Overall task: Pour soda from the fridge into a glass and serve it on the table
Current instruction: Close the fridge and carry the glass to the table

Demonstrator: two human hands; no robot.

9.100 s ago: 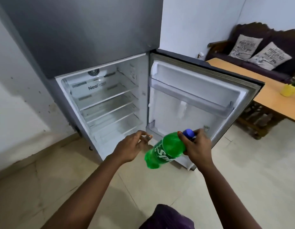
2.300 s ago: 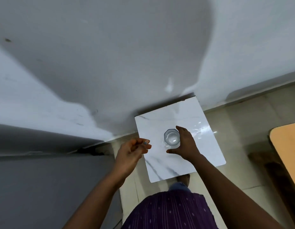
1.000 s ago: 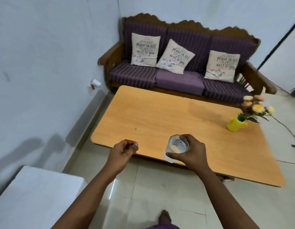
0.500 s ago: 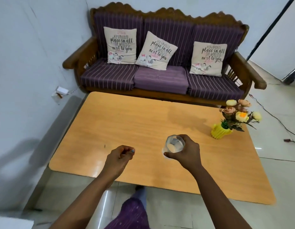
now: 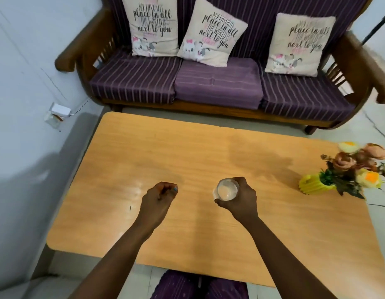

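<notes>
My right hand (image 5: 241, 200) grips a clear glass (image 5: 226, 189) with pale liquid in it, seen from above, over the middle of the wooden table (image 5: 209, 152). Whether the glass rests on the tabletop or hangs just above it I cannot tell. My left hand (image 5: 158, 200) hovers to the left of the glass with its fingers curled in, holding nothing. The soda bottle and the fridge are out of view.
A yellow vase with flowers (image 5: 349, 171) stands at the table's right edge. Behind the table is a purple striped sofa (image 5: 217, 83) with three printed cushions. A wall (image 5: 25, 104) runs along the left with a small white fitting (image 5: 57, 111) low on it.
I have come up to the table's near edge. My right hand has carried the glass further over the tabletop, and my left hand has moved forward with it.
</notes>
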